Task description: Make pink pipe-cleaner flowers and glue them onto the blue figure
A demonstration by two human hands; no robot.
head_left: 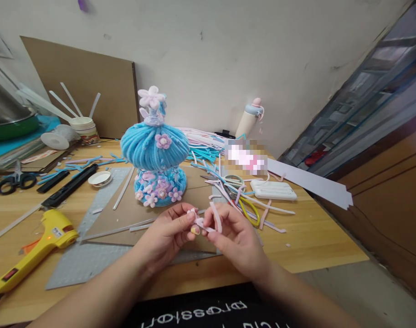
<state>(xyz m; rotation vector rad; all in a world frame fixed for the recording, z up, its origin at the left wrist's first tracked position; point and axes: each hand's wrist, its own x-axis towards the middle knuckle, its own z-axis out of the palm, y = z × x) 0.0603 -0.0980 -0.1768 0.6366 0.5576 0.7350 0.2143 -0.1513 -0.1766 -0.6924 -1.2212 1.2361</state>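
My left hand pinches the looped end of a pale pink pipe cleaner between thumb and fingers. The loops look like small petals. My right hand grips the same strip farther along, and its free end curls upward. A small yellow spot shows by the left fingertips; I cannot tell what it is. Just behind my hands stands a blue pipe-cleaner craft piece with a domed top, pink and lilac flowers round its base and a pale flower at its tip.
At left lie a yellow glue gun, black-handled scissors and a black cutter. Loose pipe cleaners, yellow-handled scissors and a white power bank lie at right. A bottle leans near the wall. Brown cardboard covers a grey mat.
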